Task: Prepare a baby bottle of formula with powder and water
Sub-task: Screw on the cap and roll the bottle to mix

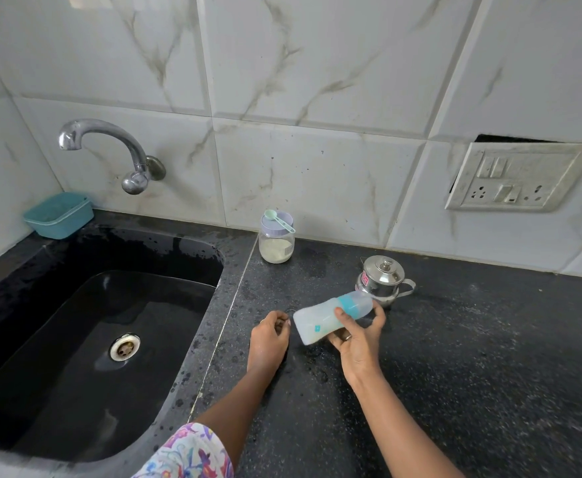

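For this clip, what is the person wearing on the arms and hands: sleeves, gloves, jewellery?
Both hands are bare, no gloves. The right hand has a ring on one finger; the left hand also seems to carry a ring, though it is small. The forearms are uncovered. A white floral-print sleeve with pink, purple and blue shows at the left arm.

Single head-worn wide-angle view, forward and down; near the counter (455,357); sink (75,339) at left
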The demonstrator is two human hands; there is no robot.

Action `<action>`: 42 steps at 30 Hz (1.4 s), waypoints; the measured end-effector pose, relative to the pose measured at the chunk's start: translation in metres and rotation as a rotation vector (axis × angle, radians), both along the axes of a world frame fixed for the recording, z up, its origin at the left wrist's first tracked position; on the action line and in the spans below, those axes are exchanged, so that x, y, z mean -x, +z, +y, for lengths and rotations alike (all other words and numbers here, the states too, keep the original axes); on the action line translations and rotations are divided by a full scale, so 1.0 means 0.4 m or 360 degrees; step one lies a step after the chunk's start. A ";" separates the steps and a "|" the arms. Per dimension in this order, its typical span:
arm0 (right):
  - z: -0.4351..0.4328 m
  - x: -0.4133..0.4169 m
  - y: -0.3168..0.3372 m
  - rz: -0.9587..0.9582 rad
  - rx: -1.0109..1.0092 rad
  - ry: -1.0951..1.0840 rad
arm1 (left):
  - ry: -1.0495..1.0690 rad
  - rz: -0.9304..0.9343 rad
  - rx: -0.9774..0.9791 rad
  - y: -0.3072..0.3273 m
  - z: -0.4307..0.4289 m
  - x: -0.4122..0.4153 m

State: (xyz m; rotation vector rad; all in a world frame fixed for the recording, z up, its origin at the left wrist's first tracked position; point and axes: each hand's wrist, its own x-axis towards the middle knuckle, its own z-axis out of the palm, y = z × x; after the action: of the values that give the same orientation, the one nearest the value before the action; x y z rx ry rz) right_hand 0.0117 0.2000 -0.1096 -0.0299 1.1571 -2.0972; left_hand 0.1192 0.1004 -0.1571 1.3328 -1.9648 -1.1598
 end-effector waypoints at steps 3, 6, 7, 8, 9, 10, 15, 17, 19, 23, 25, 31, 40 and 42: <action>0.005 0.005 0.001 -0.0032 0.0032 -0.0024 | 0.0000 0.0016 -0.0012 0.001 -0.001 0.002; 0.004 0.007 -0.002 -0.0117 0.0093 -0.0106 | -0.0006 0.0001 -0.0013 0.002 -0.001 0.001; 0.004 0.008 -0.002 -0.0086 0.0072 -0.0058 | -0.0003 -0.0003 -0.0012 0.002 -0.001 0.001; 0.006 0.007 0.002 -0.0037 0.0041 0.0005 | 0.0000 -0.0007 -0.0009 0.001 -0.002 0.001; 0.008 0.007 0.007 0.0003 0.0021 0.0048 | 0.0002 -0.0005 -0.0006 0.001 -0.002 0.002; 0.009 0.008 0.011 0.0011 0.0020 0.0051 | 0.0004 -0.0001 -0.0008 0.001 -0.001 0.002; 0.003 0.009 0.008 -0.0082 0.0074 -0.0047 | 0.0001 0.0001 -0.0005 0.001 0.001 0.001; 0.005 0.009 0.012 0.0018 0.0015 0.0053 | 0.0005 0.0000 -0.0004 0.000 -0.001 0.002; 0.004 0.013 0.015 0.0004 0.0016 0.0018 | 0.0002 0.0002 -0.0009 0.001 -0.001 0.002; 0.000 0.017 0.012 -0.0073 0.0060 -0.0047 | 0.0000 -0.0004 -0.0007 0.001 0.000 0.000; 0.003 0.014 0.014 0.0018 0.0012 0.0032 | -0.0003 -0.0007 -0.0005 0.002 -0.001 -0.001; -0.004 0.016 0.006 -0.0115 0.0055 -0.0098 | -0.0011 -0.0003 -0.0007 0.003 0.000 -0.001; -0.003 0.015 0.007 -0.0103 0.0036 -0.0005 | -0.0012 0.0000 0.0003 0.008 0.003 -0.001; 0.000 0.015 0.009 -0.0055 0.0011 0.0046 | -0.0011 0.0000 0.0007 0.008 0.003 -0.001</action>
State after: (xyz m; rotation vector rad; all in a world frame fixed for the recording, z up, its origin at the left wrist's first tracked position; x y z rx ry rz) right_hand 0.0058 0.1998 -0.1059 -0.0137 1.1225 -2.0683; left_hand 0.1196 0.1015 -0.1538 1.3248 -1.9721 -1.1580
